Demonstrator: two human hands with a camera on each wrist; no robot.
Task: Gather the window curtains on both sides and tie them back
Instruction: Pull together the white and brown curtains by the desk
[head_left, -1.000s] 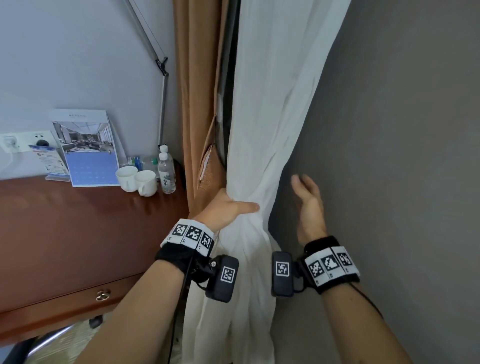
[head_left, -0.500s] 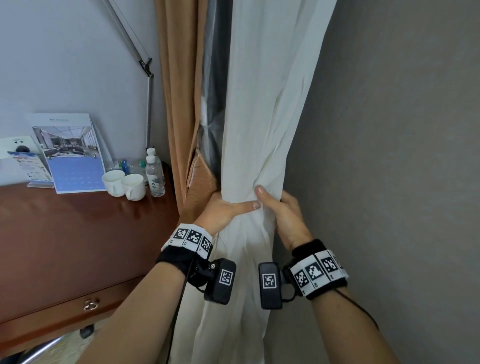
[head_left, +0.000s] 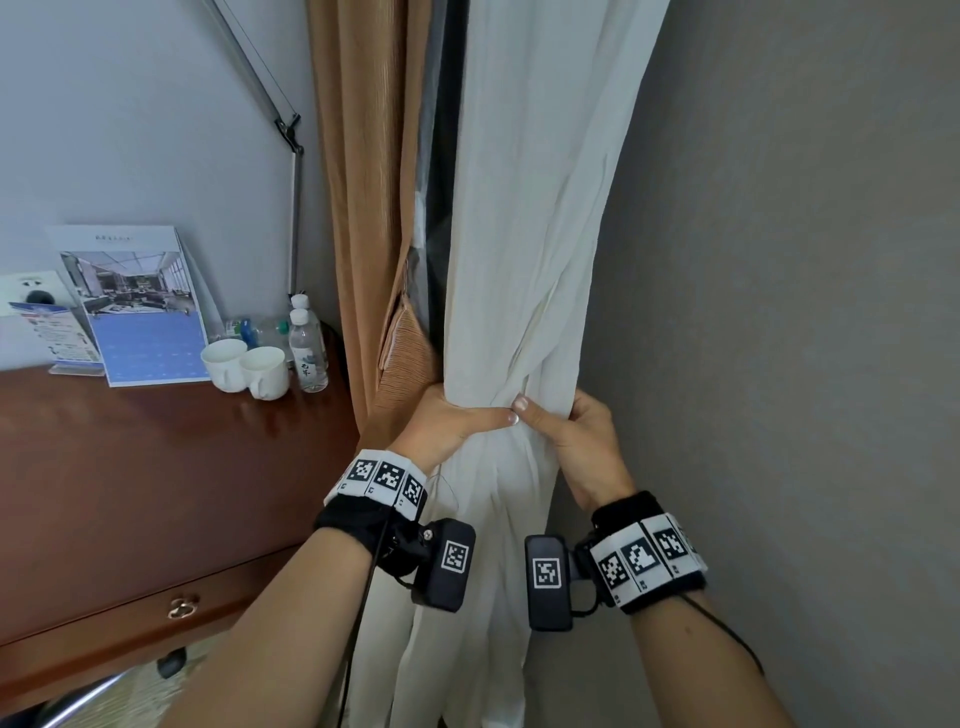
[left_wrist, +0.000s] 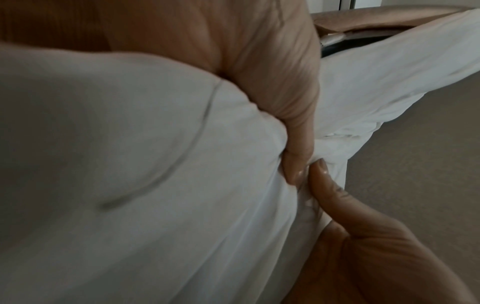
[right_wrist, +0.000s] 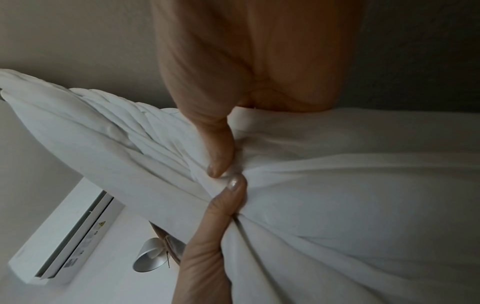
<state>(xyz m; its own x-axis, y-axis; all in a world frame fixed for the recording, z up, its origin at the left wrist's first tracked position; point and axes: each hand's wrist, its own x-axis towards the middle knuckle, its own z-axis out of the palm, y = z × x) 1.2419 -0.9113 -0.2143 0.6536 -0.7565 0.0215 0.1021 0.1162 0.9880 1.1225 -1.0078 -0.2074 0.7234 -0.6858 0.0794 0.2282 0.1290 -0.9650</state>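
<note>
The white sheer curtain (head_left: 524, 270) hangs gathered into a bundle beside the grey wall. My left hand (head_left: 457, 421) grips the bundle from the left, and my right hand (head_left: 566, 431) grips it from the right at the same height. The two thumb tips meet on the front of the cloth, as the left wrist view shows on the curtain (left_wrist: 130, 164) and the right wrist view on the curtain (right_wrist: 350, 185). The fingers of both hands are hidden behind the fabric. A tan curtain (head_left: 358, 208) hangs just left of the bundle, with a tan flap (head_left: 408, 343) above my left hand.
A brown wooden desk (head_left: 156, 467) with a drawer stands to the left, carrying two white cups (head_left: 249, 364), water bottles (head_left: 309, 348) and a calendar (head_left: 140, 306). The grey wall (head_left: 779, 312) is close on the right. An air conditioner (right_wrist: 64, 236) and a lamp (right_wrist: 150, 257) are overhead.
My right hand moved from the air beside the wall onto the white curtain and closed round it, thumb meeting the left thumb. The left hand kept its grip.
</note>
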